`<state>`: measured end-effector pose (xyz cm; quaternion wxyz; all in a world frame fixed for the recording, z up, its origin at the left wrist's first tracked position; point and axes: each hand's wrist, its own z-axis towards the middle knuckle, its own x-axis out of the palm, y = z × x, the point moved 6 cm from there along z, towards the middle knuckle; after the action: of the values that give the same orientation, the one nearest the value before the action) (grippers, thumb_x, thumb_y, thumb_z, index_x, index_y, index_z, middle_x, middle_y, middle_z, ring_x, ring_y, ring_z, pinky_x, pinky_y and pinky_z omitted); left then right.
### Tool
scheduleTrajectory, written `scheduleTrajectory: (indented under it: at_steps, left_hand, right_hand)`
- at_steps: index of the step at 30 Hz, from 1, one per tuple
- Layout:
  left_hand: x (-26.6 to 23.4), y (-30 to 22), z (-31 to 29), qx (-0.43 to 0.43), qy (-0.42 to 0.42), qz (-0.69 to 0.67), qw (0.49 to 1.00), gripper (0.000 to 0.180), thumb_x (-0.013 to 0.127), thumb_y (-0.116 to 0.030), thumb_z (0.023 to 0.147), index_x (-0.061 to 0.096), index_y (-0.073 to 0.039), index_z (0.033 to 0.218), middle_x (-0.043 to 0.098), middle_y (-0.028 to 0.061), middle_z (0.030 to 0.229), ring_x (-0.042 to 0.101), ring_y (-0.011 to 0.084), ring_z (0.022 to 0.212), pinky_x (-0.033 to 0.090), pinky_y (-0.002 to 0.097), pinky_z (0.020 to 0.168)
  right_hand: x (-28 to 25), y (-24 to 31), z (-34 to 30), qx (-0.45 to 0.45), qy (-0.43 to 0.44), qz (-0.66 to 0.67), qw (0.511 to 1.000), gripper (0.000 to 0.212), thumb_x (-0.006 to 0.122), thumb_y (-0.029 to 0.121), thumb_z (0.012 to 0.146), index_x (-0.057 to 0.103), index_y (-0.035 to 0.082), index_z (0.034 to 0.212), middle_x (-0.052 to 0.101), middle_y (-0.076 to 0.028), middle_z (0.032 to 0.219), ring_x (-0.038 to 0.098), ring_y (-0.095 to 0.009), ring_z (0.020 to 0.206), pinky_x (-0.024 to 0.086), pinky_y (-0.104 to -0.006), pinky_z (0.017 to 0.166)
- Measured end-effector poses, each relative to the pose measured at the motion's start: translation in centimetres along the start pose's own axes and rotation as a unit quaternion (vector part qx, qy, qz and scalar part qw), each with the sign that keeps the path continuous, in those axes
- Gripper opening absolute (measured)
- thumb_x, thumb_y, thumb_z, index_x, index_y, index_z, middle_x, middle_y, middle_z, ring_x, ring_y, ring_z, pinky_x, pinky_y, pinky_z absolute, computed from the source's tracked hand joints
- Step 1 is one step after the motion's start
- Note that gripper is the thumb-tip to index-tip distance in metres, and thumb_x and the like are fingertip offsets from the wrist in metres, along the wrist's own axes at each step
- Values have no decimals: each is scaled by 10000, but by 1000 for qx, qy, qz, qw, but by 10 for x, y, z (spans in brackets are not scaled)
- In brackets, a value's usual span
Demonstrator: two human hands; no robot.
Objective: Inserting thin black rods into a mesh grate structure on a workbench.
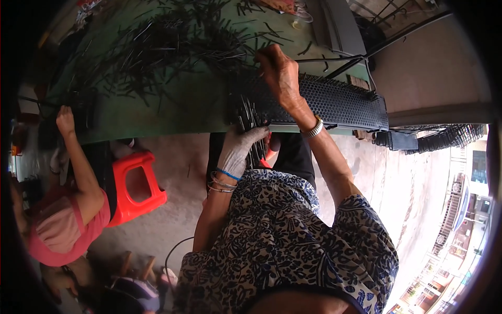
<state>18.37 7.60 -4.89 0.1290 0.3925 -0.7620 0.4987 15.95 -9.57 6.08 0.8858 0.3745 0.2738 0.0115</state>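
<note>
Bundle of thin dark strips (250,116): mid-frame, upright-ish, in the left hand (241,145) at the near edge of the green bench (175,118). Likely light, fairly stiff, springy lengthwise; smooth-looking, so single strips may slide out of the bunch. Probably not fragile, though thin ones could bend. Best hold: around the middle of the bunch for the lot; by one end for a single strip.

Left fingers, gloved, clamped around the bundle, thumb across it, ends sticking out above and below. Right hand (281,76), bare, upper centre of frame, raised over the perforated black tray (337,99); fingers curled in, tips too dark to tell if they meet or pinch a strip.

Loose pile of similar strips (162,44) tangled across upper left to upper centre. Co-worker's hand (65,120) far left, red stool (119,172) lower left of centre.
</note>
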Motion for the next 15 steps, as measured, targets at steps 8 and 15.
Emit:
scheduleTrajectory:
  at_steps: [8,15]
  left_hand:
    - [-3,6,7,-16,19,16,1000,130,683,-75,786,658,9,883,660,50,762,619,134,647,489,255,615]
    - [7,-12,-7,3,-14,52,999,115,682,-80,782,661,3,859,657,45,750,619,131,673,484,266,637]
  right_hand:
    - [11,4,3,-4,21,-22,1000,69,596,83,877,597,31,923,633,-85,727,597,-134,543,471,-270,514]
    - [21,2,-7,-54,82,-154,983,174,649,168,832,655,98,991,649,-107,837,639,-282,774,517,-365,650]
